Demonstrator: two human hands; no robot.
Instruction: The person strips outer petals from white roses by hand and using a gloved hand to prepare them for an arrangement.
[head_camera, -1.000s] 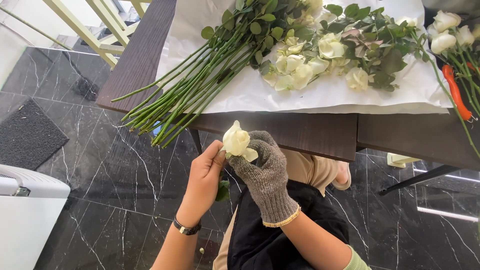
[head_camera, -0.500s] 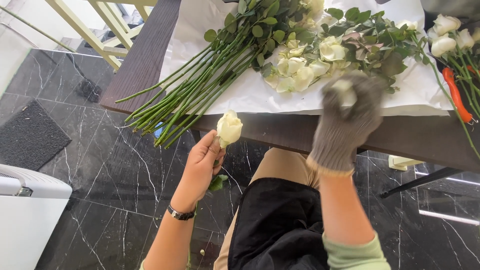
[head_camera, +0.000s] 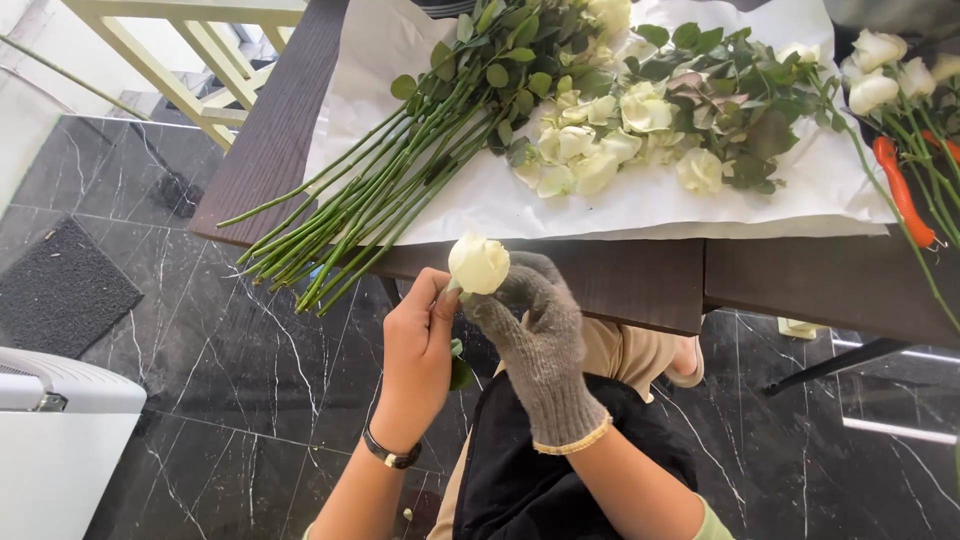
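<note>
A person seated at a dark wooden surface (head_camera: 640, 285) holds a single cream-white rose bloom (head_camera: 478, 263) just below the surface's near edge, above a black marble-patterned floor (head_camera: 200, 380). The bare left hand (head_camera: 418, 345), with a dark band at the wrist, has its fingers (head_camera: 428, 300) closed on the stem right under the bloom, so the flower stands upright. The right hand (head_camera: 535, 335), in a grey knitted work glove with a yellow cuff, sits just beside it, its gloved fingers (head_camera: 497, 300) curled against the underside of the bloom and touching it; whether they grip it or only rest on it cannot be told. A small green leaf (head_camera: 460, 372) shows between the two hands, lower on the stem. On the surface, a sheet of white wrapping paper (head_camera: 640, 200) carries a bundle of long green stems (head_camera: 370, 200) whose cut ends jut past the paper's left corner, with a heap of white roses and green foliage (head_camera: 640, 110) in the middle. Pruning shears with an orange handle (head_camera: 903, 190) lie at the right among more white roses (head_camera: 880, 75). A black apron (head_camera: 530, 470) covers the person's lap.
</note>
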